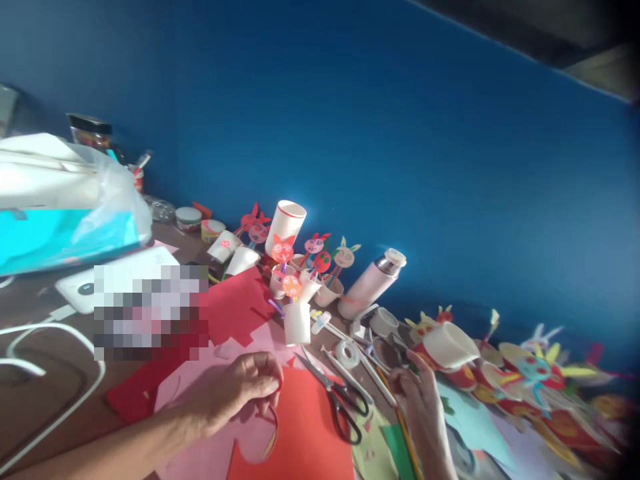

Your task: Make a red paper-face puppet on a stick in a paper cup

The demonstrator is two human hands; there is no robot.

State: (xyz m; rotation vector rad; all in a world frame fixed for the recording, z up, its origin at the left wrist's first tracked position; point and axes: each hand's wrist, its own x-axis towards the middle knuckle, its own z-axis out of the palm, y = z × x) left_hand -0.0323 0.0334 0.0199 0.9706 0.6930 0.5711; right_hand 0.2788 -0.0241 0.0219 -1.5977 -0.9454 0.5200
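My left hand point(235, 393) is closed around a thin curved paper strip point(271, 433) above an orange-red paper sheet point(300, 427), which overlaps a pink sheet point(185, 393). My right hand point(420, 400) grips a white paper cup with a red band point(449, 350), tilted on its side. Between my hands lie black-handled scissors point(340, 410) with the blades pointing up and left. A roll of clear tape point(347, 354) sits just above them, and several white sticks lie nearby.
Paper animal figures on sticks stand in white cups along the blue wall, beside a pink thermos point(370, 283). Colourful paper-cup crafts point(530, 380) crowd the right. A plastic-wrapped cyan package point(65, 220) and a white cable point(55, 387) lie left; a pixelated patch hides part of the table.
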